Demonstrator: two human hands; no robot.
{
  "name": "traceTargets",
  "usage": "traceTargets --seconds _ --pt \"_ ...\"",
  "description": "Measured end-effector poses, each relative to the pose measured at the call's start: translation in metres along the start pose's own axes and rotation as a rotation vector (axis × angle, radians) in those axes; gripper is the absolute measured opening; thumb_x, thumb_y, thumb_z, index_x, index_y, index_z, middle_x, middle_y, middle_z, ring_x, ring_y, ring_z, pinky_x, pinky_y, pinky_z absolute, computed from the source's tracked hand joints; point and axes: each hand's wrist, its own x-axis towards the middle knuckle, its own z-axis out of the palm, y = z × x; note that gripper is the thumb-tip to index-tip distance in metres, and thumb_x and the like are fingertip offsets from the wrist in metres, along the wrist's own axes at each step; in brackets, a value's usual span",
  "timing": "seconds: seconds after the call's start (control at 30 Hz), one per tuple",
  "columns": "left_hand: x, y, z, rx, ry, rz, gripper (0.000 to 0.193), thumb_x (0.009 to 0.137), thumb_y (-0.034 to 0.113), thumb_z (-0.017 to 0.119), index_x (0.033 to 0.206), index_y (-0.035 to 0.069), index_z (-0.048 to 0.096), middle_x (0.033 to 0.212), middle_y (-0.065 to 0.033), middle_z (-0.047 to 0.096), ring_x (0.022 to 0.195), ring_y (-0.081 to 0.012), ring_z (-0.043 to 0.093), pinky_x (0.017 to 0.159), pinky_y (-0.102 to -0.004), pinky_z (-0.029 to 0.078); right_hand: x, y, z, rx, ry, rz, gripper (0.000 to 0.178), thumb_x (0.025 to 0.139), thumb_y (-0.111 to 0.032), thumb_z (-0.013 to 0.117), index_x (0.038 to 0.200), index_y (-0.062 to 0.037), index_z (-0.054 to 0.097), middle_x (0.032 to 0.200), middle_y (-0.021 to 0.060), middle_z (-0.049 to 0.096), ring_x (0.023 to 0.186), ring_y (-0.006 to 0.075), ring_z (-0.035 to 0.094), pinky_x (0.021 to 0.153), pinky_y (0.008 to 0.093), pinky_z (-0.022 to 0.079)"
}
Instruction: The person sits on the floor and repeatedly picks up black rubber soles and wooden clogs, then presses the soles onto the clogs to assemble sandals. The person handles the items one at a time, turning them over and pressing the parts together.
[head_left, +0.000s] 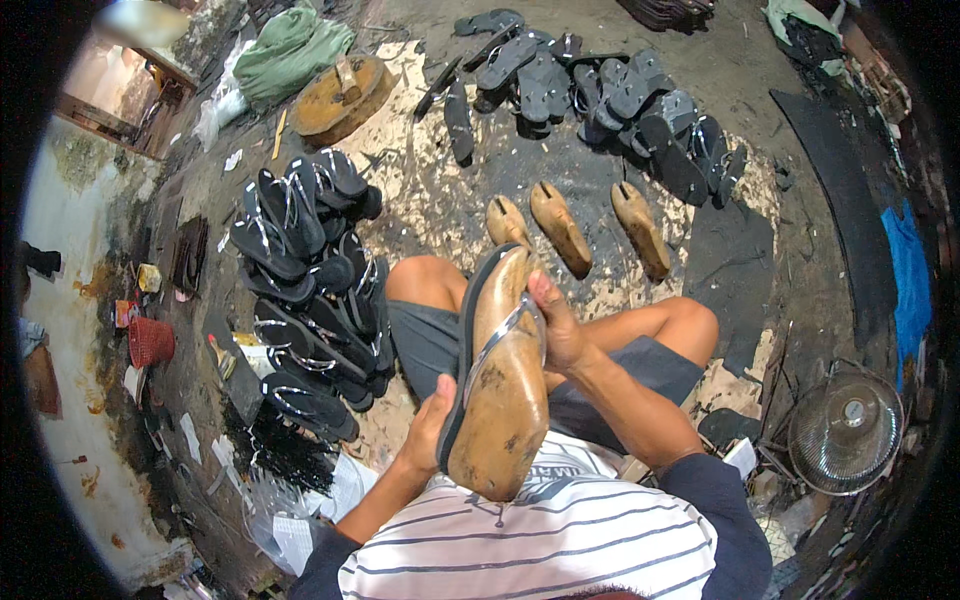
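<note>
In front of my chest I hold a wooden shoe last (508, 415) with a black flip-flop sandal (467, 335) fitted against it. A silvery strap (505, 338) crosses over the last. My left hand (430, 425) grips the sandal's sole near the heel end, thumb along its edge; the other fingers are hidden behind. Around the forward part of the last, beside the strap, my right hand (560, 325) is closed with its thumb on top. On the floor beyond my knees lie three more wooden lasts, one on the left (508, 220), one in the middle (560, 230) and one on the right (640, 232).
A heap of black sandals with silvery straps (310, 260) lies to my left. More dark sandals (540, 85) are spread at the far side. A round wooden block (345, 100) stands far left near a green sack (295, 55). At right is a fan (845, 428).
</note>
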Motion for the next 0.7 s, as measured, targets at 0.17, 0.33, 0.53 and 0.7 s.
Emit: traceTargets --seconds 0.17,0.33,0.53,0.7 --pt "-0.029 -0.029 -0.021 -0.122 0.196 0.099 0.058 0.11 0.04 0.023 0.136 -0.004 0.051 0.13 -0.0164 0.062 0.113 -0.0226 0.064 0.099 -0.0344 0.049 0.003 0.01 0.012 0.006 0.0 0.038 0.051 0.098 -0.053 0.056 0.123 -0.0081 0.057 0.106 0.0038 0.066 0.097 0.0132 0.065 0.088 0.0318 0.055" --pt "-0.025 -0.009 -0.016 0.44 0.294 0.313 0.051 0.108 0.04 0.034 0.124 -0.002 0.057 0.113 -0.0113 0.067 0.105 -0.017 0.063 0.096 -0.0318 0.048 0.009 -0.007 0.006 -0.173 -0.006 0.056 0.049 0.101 -0.049 0.053 0.117 -0.0035 0.062 0.101 0.0008 0.066 0.093 0.0096 0.063 0.082 0.0288 0.053" --pt "0.001 0.052 0.049 0.552 0.189 0.493 0.103 0.087 0.048 0.072 0.157 0.005 0.01 0.148 -0.0158 0.037 0.128 -0.0285 0.05 0.108 -0.0407 0.041 0.019 -0.06 0.03 -0.973 -0.069 0.299 0.065 0.099 -0.059 0.05 0.101 0.0027 0.07 0.091 0.0078 0.068 0.087 0.0133 0.059 0.079 0.0312 0.049" --pt "0.008 0.068 0.077 0.282 0.076 0.401 0.129 0.069 0.046 0.083 0.158 0.009 -0.001 0.151 -0.0176 0.032 0.136 -0.0333 0.043 0.113 -0.0435 0.037 0.006 -0.052 0.008 -0.661 -0.074 -0.018 0.081 0.099 -0.065 0.04 0.144 0.0021 0.039 0.141 0.0122 0.047 0.124 0.0162 0.045 0.09 0.0324 0.05"
